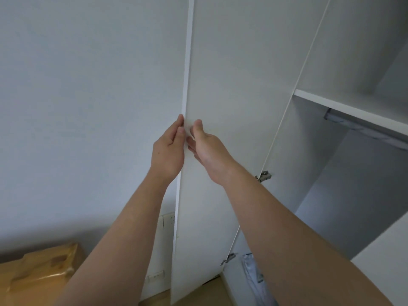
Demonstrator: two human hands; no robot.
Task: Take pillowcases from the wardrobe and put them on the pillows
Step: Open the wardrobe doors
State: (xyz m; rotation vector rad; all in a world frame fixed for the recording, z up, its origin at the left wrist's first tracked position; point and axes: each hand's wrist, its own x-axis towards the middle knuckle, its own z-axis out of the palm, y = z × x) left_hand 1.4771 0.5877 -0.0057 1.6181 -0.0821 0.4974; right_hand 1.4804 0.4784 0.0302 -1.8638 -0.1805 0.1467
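Note:
A white wardrobe door (231, 89) stands swung out in front of me, hinged on its right side. My left hand (169, 151) wraps the door's free left edge, fingers behind it and thumb on the front. My right hand (208, 151) lies on the door's inner face just right of that edge, thumb up. To the right the wardrobe interior shows a white shelf (344, 104) with a hanging rail (362, 129) under it. Light blue-grey fabric (254, 277) sits low inside the wardrobe, half hidden by my right arm. No pillows are in view.
A pale wall (88, 107) fills the left, with sockets (166, 219) low beside the door. A plastic-wrapped wooden piece (37, 274) sits at the bottom left. Two metal hinges (263, 175) hold the door. Wooden floor (198, 290) shows below it.

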